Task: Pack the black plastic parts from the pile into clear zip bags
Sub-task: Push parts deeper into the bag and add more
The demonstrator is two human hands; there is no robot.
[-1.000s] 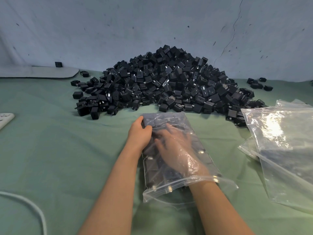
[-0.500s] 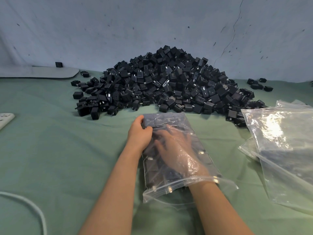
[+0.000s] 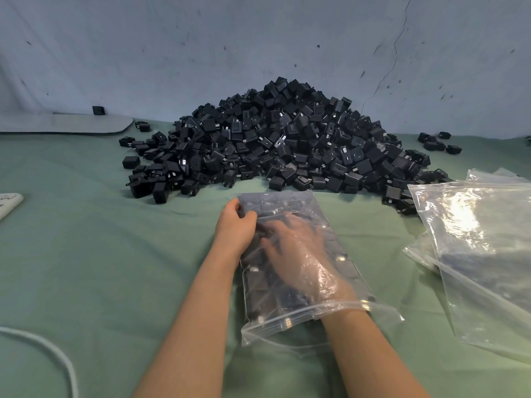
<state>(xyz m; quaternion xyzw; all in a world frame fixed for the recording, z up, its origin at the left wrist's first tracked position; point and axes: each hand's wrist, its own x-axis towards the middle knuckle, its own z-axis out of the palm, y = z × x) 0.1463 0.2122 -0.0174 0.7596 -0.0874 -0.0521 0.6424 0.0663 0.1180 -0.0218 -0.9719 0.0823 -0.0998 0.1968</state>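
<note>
Bag [image 3: 287,203] flat, pile [image 3: 273,139] beyond.
Your left hand [image 3: 234,226] pinches its edge; right hand [image 3: 294,249], fingers spread, rests on parts [image 3: 257,285] inside.

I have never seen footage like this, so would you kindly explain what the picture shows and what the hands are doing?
There is no machine: a camera worn on the person's head looks down at their own bare arms. On the green cloth lies a pile of black plastic parts. The left hand grips the edge of a clear zip bag, while the right hand reaches inside it, fingers spread over parts already packed. More clear bags lie to the right.
</note>
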